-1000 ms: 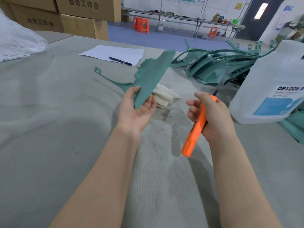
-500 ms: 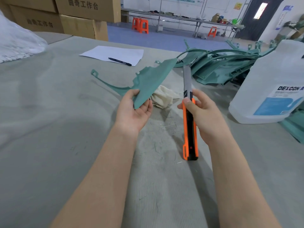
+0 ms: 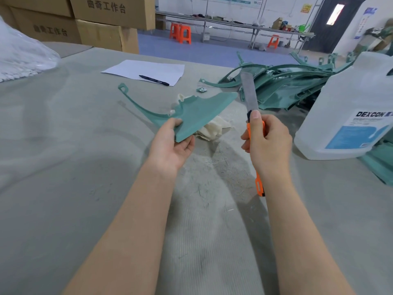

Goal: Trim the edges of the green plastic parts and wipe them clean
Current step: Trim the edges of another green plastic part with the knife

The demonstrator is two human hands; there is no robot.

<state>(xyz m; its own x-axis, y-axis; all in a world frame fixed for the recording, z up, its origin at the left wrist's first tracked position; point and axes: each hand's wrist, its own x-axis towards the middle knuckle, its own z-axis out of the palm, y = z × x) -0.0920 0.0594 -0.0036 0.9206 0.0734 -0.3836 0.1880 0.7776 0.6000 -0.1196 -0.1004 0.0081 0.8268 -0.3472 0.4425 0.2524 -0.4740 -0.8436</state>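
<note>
Head cam: right hand [image 3: 269, 143], gripping orange utility knife [image 3: 248, 96], has swung it upright beside green plastic part [image 3: 197, 116] pinched in left hand [image 3: 172, 143], so trimming likely next.

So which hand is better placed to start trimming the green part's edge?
The right hand: it grips the orange utility knife, blade out and pointing up beside the green part. The left hand holds that part up, so it can only steady it.
</note>
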